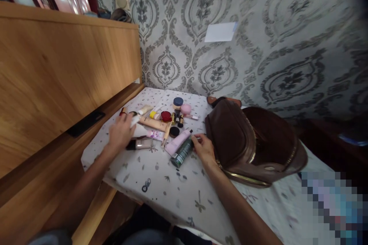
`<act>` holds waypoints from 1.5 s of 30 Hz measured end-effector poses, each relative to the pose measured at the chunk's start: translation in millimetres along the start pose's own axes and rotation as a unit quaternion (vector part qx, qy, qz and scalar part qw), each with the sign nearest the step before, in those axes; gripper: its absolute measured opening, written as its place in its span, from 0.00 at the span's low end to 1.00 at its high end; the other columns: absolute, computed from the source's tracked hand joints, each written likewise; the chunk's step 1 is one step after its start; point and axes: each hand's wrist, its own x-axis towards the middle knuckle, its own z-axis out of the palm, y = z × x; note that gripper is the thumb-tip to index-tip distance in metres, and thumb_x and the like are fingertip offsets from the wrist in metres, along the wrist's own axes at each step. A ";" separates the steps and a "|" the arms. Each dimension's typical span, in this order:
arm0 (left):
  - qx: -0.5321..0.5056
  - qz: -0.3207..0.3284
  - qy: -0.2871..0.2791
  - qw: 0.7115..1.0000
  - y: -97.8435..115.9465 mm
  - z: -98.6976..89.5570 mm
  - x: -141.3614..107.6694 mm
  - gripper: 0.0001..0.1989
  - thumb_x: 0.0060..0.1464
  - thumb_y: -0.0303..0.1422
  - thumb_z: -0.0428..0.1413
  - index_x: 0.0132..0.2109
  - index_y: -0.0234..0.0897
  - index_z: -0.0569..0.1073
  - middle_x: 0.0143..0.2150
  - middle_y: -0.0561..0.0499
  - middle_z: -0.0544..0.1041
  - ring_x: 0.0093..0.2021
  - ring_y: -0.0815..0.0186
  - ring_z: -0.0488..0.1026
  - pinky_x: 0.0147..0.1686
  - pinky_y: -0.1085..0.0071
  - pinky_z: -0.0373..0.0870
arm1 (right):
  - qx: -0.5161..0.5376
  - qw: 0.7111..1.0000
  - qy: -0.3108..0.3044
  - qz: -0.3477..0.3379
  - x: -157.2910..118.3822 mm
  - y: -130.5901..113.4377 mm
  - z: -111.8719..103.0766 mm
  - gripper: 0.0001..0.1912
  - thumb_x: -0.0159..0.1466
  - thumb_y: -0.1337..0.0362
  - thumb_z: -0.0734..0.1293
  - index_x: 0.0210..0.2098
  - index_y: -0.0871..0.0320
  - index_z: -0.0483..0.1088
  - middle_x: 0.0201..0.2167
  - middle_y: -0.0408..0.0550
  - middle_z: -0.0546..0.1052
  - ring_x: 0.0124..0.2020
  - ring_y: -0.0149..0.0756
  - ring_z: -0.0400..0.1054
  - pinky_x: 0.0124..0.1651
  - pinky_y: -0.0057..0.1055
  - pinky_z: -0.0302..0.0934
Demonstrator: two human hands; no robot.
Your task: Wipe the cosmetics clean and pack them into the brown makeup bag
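Several cosmetics lie in a group on a white patterned sheet. My left hand (pixel 120 132) is at the group's left side, its fingers closed round a small white item (pixel 135 120). At the right side, my right hand (pixel 202 146) has its fingertips at the top end of a dark green bottle (pixel 182 153); whether they grip it is unclear. A lilac tube (pixel 178 142) lies beside the bottle. Further in are a peach tube (pixel 154 123), a red compact (pixel 166 116), a blue-lidded jar (pixel 178 102), a round black lid (pixel 174 131) and a foundation bottle (pixel 143 144).
An open brown backpack (pixel 234 138) stands right of my right hand. A wooden cabinet (pixel 71 57) rises on the left, with a black object (pixel 86 123) on its lower ledge. Behind is a patterned wall (pixel 184 61) with a white card (pixel 220 32).
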 end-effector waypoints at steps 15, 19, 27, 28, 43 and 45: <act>-0.449 -0.269 -0.021 0.852 -54.7 8.0 3.5 0.29 0.49 0.40 0.58 0.56 0.29 0.72 0.42 0.42 0.79 0.38 0.57 0.77 0.35 0.67 0.74 | -0.076 0.973 0.091 -0.199 -41.3 -33.6 -4.2 0.16 0.65 0.55 0.60 0.44 0.56 0.75 0.47 0.57 0.73 0.37 0.42 0.70 0.40 0.39 0.65; -0.653 -0.235 -0.071 0.717 -28.6 -10.5 -18.6 0.39 0.38 0.44 0.67 0.57 0.29 0.72 0.37 0.46 0.80 0.27 0.65 0.73 0.25 0.73 0.70 | 0.170 0.975 -0.036 -0.135 -54.0 -64.1 5.5 0.16 0.64 0.50 0.65 0.40 0.55 0.76 0.35 0.50 0.76 0.34 0.40 0.70 0.37 0.36 0.65; -0.598 0.000 -0.274 0.753 82.5 -24.0 -73.6 0.32 0.55 0.43 0.60 0.64 0.36 0.67 0.59 0.42 0.75 0.52 0.54 0.75 0.48 0.64 0.74 | 0.609 0.783 -0.054 0.113 -60.3 -95.6 15.6 0.16 0.50 0.57 0.78 0.31 0.56 0.72 0.25 0.39 0.76 0.25 0.30 0.69 0.32 0.28 0.66; -0.584 0.031 -0.254 0.770 93.9 -22.8 -79.0 0.29 0.57 0.42 0.58 0.63 0.36 0.68 0.60 0.43 0.74 0.55 0.53 0.72 0.53 0.63 0.71 | 0.611 0.782 -0.028 0.118 -63.6 -95.5 11.4 0.15 0.49 0.60 0.79 0.27 0.56 0.70 0.21 0.37 0.73 0.21 0.27 0.66 0.29 0.26 0.65; -0.683 0.033 -0.405 0.607 141.5 -17.8 -89.1 0.26 0.52 0.49 0.61 0.51 0.34 0.73 0.41 0.48 0.77 0.40 0.61 0.70 0.40 0.68 0.66 | 0.621 0.783 -0.034 0.025 -94.0 -100.0 -36.6 0.20 0.55 0.62 0.75 0.22 0.56 0.58 0.16 0.33 0.63 0.15 0.21 0.53 0.22 0.22 0.55; -0.690 0.012 -0.440 0.575 135.0 -15.9 -94.5 0.30 0.46 0.45 0.66 0.53 0.34 0.72 0.39 0.49 0.76 0.37 0.62 0.70 0.37 0.70 0.65 | 0.619 0.784 -0.024 0.042 -92.7 -97.7 -34.1 0.20 0.54 0.61 0.75 0.22 0.56 0.58 0.17 0.33 0.64 0.15 0.21 0.53 0.23 0.23 0.57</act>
